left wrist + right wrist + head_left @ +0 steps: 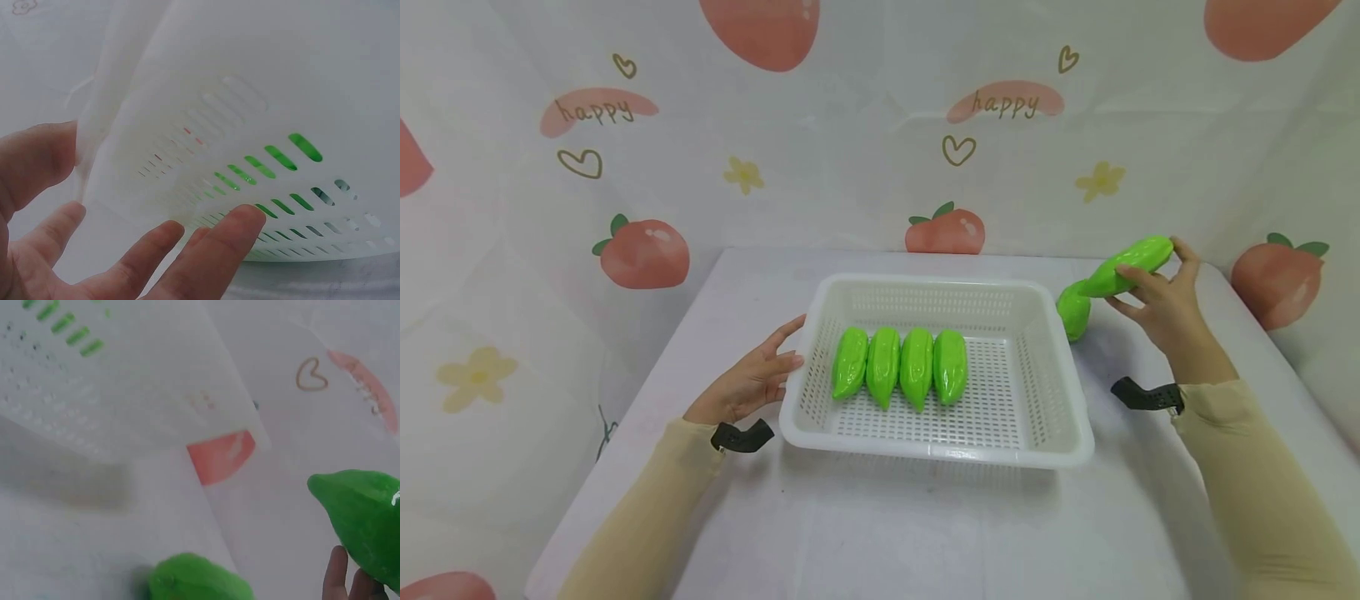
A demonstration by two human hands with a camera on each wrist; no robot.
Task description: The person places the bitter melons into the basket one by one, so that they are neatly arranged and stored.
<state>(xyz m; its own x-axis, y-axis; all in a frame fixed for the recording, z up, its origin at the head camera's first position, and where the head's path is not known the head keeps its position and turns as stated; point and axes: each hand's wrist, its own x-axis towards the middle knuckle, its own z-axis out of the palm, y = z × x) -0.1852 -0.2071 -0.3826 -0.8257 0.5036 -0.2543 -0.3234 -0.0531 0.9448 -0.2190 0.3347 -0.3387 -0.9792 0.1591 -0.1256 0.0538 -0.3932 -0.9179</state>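
The right hand (1168, 308) grips a green fruit (1127, 267) — fingers and thumb pinching its far right end — and holds it up outside the basket (936, 450), at the far right. The fruit slants, its narrow tip pointing left and nearer. Beyond that tip a loose fruit (1072, 315) sits on the table (880, 533), to the right of the basket; the head view overlaps the two, but the right wrist view shows them apart.

The left hand (748, 379) is at the basket's left side, fingers spread and fairly straight, fingertips at the rim — it is not clenched, and I cannot tell whether it bears any weight.

The basket is white, with slotted walls. Inside, a row of four fruits (883, 362) runs side by side from the left wall to about the middle, tips toward the near side.

Both sleeves (647, 508) are beige, each with a black strap (741, 436) at the wrist. Behind hangs a pale cloth (850, 125) printed with red fruit, hearts, yellow flowers and "happy".
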